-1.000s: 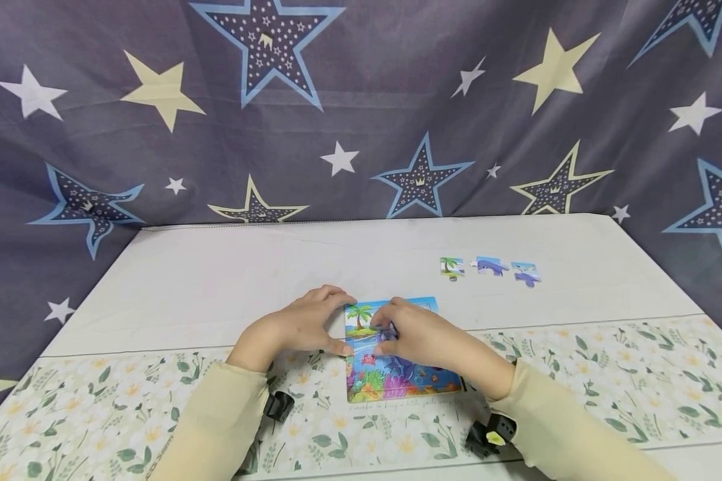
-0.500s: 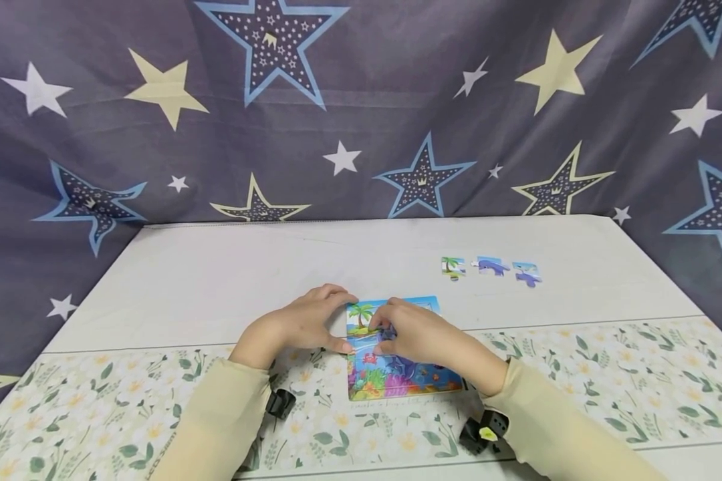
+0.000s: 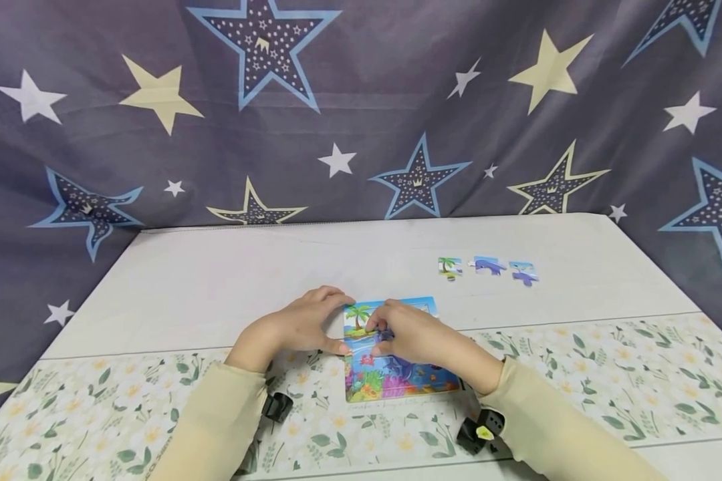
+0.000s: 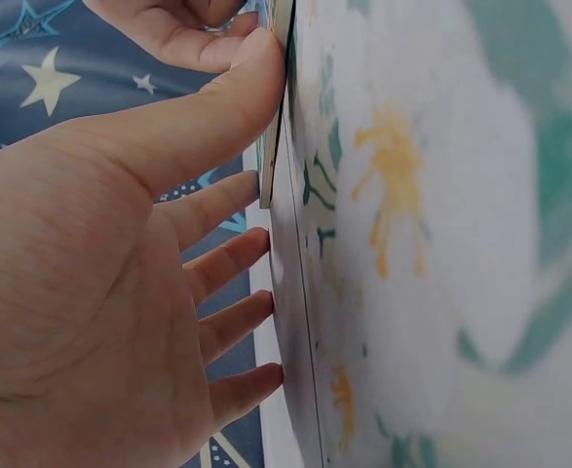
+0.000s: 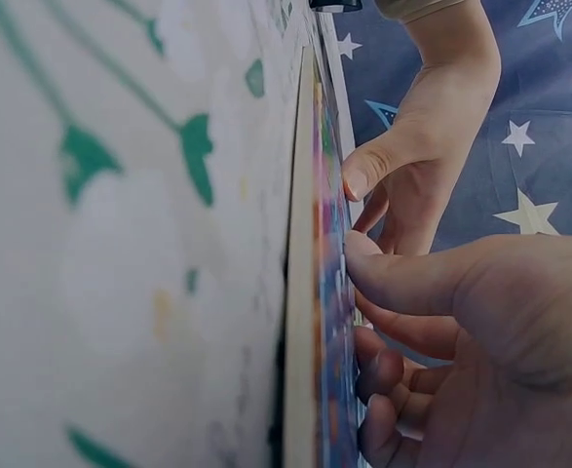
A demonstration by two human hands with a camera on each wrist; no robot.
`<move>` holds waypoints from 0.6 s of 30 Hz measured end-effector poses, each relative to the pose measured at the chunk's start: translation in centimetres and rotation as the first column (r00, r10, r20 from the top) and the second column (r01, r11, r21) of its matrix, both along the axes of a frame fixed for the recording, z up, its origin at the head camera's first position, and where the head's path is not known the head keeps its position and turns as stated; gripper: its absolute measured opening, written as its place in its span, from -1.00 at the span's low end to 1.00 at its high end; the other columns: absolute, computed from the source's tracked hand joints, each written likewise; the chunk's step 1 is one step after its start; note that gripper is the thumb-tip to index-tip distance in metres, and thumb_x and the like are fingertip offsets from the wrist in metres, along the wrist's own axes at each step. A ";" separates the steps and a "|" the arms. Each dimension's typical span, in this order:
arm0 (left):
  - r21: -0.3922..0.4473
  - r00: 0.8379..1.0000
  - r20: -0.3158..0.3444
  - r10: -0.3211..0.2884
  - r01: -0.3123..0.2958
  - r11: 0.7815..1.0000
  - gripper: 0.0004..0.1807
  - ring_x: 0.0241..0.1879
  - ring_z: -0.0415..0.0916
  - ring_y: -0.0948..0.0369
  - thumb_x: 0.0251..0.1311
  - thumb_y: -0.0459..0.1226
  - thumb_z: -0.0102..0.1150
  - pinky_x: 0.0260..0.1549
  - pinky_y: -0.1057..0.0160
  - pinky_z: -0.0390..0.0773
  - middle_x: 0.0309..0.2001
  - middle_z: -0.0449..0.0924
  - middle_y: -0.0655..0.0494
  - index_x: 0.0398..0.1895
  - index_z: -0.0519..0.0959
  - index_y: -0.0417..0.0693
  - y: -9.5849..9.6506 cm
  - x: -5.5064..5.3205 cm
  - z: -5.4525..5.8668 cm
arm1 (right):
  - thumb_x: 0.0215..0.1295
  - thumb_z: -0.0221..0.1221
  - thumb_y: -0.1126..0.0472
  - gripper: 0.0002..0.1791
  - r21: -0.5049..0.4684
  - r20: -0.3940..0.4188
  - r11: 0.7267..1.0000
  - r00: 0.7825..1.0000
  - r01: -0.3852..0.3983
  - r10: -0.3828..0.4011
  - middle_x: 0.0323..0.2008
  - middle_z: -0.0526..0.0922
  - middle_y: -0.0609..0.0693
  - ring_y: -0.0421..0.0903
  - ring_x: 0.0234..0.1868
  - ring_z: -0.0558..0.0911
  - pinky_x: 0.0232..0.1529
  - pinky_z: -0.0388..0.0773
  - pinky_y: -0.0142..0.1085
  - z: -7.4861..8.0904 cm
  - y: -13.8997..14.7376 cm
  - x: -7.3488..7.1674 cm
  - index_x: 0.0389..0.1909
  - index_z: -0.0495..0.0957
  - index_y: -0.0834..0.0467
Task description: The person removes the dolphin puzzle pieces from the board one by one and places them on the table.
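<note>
A jigsaw puzzle board (image 3: 361,374) with a bright sea scene, a palm tree and coral lies on the floral strip of the table. My left hand (image 3: 301,327) rests at its left edge, thumb on the near part and index finger at the far corner. In the left wrist view, the other fingers (image 4: 232,327) are spread and fairly straight. My right hand (image 3: 418,337) reaches over the board from the right. Its thumb and curled fingers pinch a purple-blue puzzle piece (image 3: 385,335) low at the board's surface, mostly hidden by the hand.
Behind the board, to the right, three loose puzzle pieces lie in a row: a palm piece (image 3: 450,267), a dolphin piece (image 3: 488,266) and another purple-blue piece (image 3: 523,272). A dark star-printed cloth (image 3: 313,133) hangs behind the white table (image 3: 265,260).
The right wrist has shifted slightly left and its fingers have moved a little on the board. My left hand stays at the edge; the loose pieces lie as before.
</note>
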State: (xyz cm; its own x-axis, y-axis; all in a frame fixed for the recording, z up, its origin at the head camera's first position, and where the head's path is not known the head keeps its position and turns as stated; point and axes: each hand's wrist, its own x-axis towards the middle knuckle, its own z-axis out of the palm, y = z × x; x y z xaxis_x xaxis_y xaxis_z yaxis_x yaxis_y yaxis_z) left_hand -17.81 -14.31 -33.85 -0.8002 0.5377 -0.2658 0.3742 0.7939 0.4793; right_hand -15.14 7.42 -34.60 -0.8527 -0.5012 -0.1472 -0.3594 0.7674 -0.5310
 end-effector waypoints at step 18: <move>0.006 1.000 -0.002 0.006 -0.006 1.000 -0.09 0.47 -0.02 -0.10 0.09 0.05 0.42 0.37 -0.24 0.07 0.48 0.09 -0.04 0.48 0.25 0.01 -0.1 0.0 -0.1 | 0.20 0.39 0.20 -0.73 -0.038 0.007 0.999 1.000 0.006 -0.006 -0.24 0.45 -0.10 -0.14 -0.29 0.43 -0.25 0.47 -0.21 -0.2 -0.1 0.0 -0.12 0.56 0.07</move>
